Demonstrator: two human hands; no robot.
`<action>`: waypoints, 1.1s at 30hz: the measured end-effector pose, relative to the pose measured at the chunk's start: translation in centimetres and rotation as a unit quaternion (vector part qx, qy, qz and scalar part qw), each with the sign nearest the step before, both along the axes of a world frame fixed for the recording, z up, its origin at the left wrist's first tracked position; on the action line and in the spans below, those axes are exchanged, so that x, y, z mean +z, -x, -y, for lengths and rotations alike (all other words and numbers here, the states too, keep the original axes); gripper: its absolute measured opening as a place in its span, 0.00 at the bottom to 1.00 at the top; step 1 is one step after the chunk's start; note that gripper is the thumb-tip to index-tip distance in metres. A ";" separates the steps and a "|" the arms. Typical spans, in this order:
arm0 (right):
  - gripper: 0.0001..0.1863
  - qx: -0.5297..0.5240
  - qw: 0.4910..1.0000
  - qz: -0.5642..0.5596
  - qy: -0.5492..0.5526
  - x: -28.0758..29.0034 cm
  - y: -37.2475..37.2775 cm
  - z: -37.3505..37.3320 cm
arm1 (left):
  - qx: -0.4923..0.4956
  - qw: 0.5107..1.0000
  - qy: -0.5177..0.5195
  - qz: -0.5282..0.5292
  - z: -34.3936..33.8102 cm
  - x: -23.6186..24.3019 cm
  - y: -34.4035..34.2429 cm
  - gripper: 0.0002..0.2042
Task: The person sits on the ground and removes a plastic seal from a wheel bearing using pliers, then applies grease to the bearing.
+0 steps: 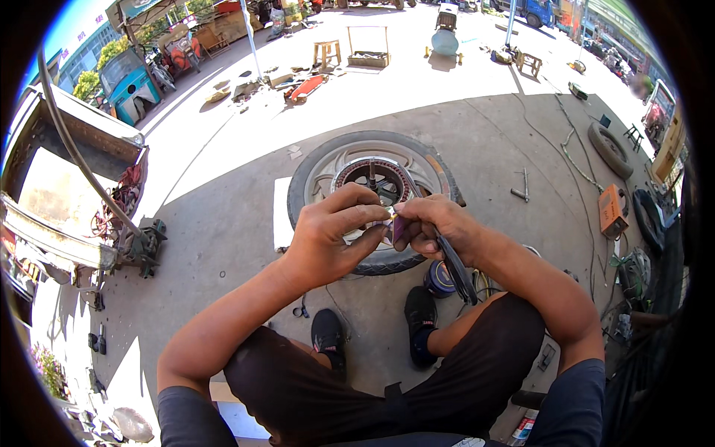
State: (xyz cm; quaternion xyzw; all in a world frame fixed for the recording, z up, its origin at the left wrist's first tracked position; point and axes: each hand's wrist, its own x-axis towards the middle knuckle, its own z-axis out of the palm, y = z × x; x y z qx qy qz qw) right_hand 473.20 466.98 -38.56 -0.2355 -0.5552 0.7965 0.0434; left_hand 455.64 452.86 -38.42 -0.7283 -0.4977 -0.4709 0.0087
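Both my hands meet in front of a wheel, fingertips nearly touching. A small purple piece with a pale shiny edge (398,227) sits between them; its kind is too small to tell. My left hand (339,229) pinches toward the pale edge with thumb and fingers. Closed round the purple piece is my right hand (439,225), with a black cable (456,270) running out beneath it. The wheel (307,167) lies flat on the ground, with a black tyre and pale spokes. In its hub is a ring of copper-coloured windings (350,172); my fingers hide part of it.
By my right shoe stands a dark round tin (440,280). To the right are a T-shaped tool (523,188), an orange box (612,212), loose cables and a tyre (610,149). A metal cart (74,141) stands left; a wooden stool (326,54) is farther off.
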 end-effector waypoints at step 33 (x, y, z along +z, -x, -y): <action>0.20 0.037 0.998 0.012 0.050 -1.7 1.3 -1.2 | -0.096 0.887 0.239 0.383 -0.9 -1.0 0.4 0.11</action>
